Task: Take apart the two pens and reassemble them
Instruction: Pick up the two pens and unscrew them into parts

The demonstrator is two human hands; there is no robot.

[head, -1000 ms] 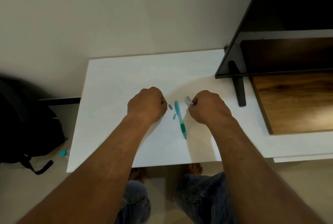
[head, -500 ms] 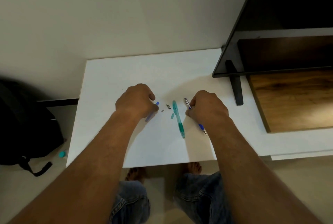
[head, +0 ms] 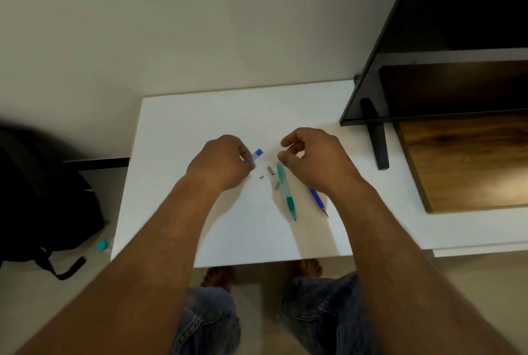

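while mid-table (head: 200, 114), teal pen (head: 286, 192) off edges

White counter (head: 177, 126): teal pen (head: 286, 192), blue pen half (head: 317, 200) beside it, metal sleeve (head: 271, 170), grey bit (head: 261, 176), teal bit (head: 276, 185) (last three tiny).

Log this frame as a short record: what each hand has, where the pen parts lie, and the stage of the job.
left hand: pinches a clear piece with a blue end
right hand: fingers loosely curled, nothing seen in it, by the green pen's far end
green pen: lies on the white table between the hands
blue pen body: on the table, partly under the right wrist
loose bits: metal piece, grey bit, green bit, left of the green pen
stage: blue pen apart
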